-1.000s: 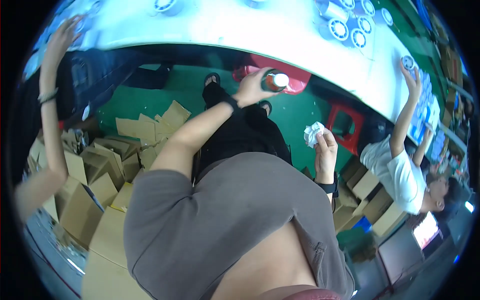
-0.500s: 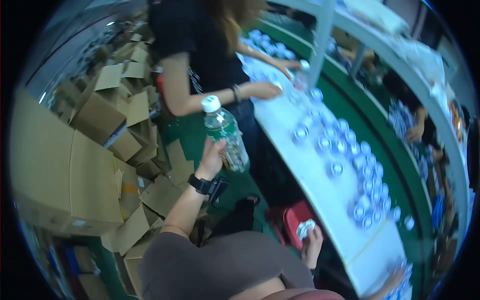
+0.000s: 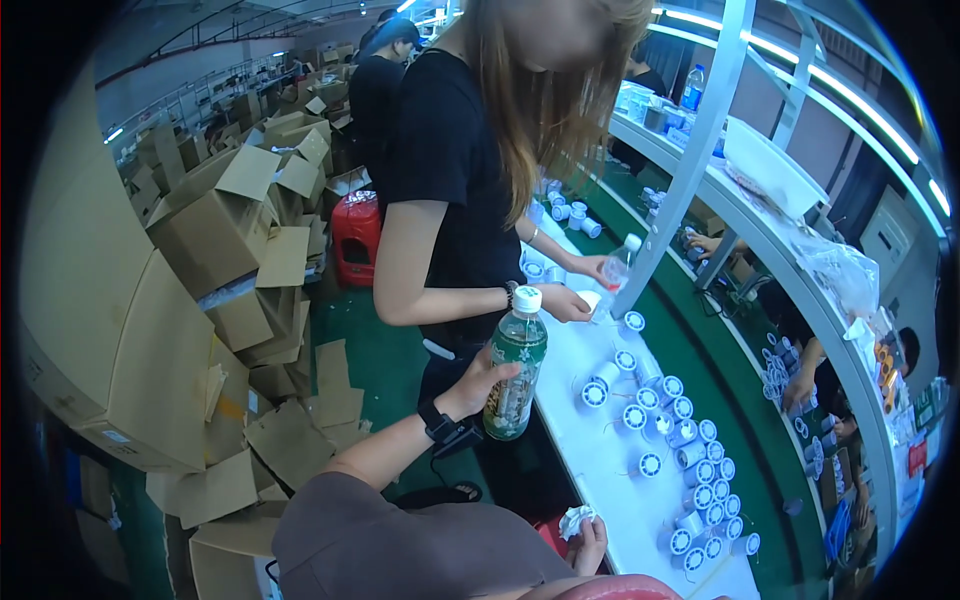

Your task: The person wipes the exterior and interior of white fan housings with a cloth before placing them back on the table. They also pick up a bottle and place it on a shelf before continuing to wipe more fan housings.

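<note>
My left hand point(image 3: 474, 388) is wrapped round a clear plastic drink bottle point(image 3: 522, 345) with a white cap and a green label. The bottle is nearly upright, in front of a co-worker's forearm and beside the white worktable point(image 3: 570, 440). Low in the picture, my right hand point(image 3: 588, 550) pinches a crumpled white tissue point(image 3: 575, 520) near the table's near edge. On the tabletop stand and lie several white spool-like cylinders point(image 3: 700, 495) with round ends.
A co-worker in a black shirt point(image 3: 440, 190) stands ahead, holding another clear bottle point(image 3: 622, 262). Cardboard boxes point(image 3: 215, 225) pile up at the left, with a red stool point(image 3: 356, 240) behind. A grey metal post point(image 3: 690, 165) rises from the table; beyond runs a green conveyor point(image 3: 690, 300).
The view has tilted up, showing more of the room. My left hand has carried the bottle rightward, close to the table edge. The tissue is still in my right hand.
</note>
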### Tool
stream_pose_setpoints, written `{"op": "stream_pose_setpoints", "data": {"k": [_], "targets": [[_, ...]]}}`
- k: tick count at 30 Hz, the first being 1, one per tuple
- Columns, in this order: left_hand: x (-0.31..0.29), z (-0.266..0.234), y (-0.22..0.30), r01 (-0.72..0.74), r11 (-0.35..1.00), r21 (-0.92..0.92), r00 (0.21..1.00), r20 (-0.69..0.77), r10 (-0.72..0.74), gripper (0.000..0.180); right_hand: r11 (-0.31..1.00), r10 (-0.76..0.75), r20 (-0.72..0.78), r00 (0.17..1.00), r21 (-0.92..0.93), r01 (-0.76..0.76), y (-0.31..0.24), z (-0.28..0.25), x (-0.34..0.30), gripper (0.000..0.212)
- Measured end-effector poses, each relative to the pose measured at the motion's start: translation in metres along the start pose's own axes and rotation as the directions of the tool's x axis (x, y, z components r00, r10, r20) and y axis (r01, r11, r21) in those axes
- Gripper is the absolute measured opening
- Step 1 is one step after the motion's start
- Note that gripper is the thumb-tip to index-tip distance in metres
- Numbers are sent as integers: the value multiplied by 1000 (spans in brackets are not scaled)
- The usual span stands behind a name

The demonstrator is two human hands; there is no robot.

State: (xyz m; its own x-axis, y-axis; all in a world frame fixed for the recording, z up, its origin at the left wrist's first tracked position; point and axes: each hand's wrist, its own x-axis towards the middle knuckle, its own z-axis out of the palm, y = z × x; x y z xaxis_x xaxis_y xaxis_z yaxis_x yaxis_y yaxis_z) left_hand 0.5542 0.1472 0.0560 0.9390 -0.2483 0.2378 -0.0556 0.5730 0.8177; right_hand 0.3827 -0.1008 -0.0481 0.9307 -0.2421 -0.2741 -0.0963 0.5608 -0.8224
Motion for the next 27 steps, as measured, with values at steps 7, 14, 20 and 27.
{"op": "stream_pose_setpoints", "data": {"k": [7, 14, 20, 27], "targets": [[10, 5, -7, -5, 995, 101, 1000, -1, 5, 44, 999, -44, 4, 999, 21, 44, -3, -1, 2, 14], [-5, 15, -8, -19, 946, 323, 1000, 21, 13, 48, 998, -33, -56, 998, -46, 31, -8, -11, -12, 12], [-37, 15, -10, -73, 862, 502, 996, 0, 85, 59, 999, -14, -28, 1000, -31, 13, -14, -20, -34, 13], [-44, 10, -32, 5, 472, 881, 1000, -5, 0, 71, 995, -51, -66, 997, -84, 46, -13, -28, -36, 21]]}}
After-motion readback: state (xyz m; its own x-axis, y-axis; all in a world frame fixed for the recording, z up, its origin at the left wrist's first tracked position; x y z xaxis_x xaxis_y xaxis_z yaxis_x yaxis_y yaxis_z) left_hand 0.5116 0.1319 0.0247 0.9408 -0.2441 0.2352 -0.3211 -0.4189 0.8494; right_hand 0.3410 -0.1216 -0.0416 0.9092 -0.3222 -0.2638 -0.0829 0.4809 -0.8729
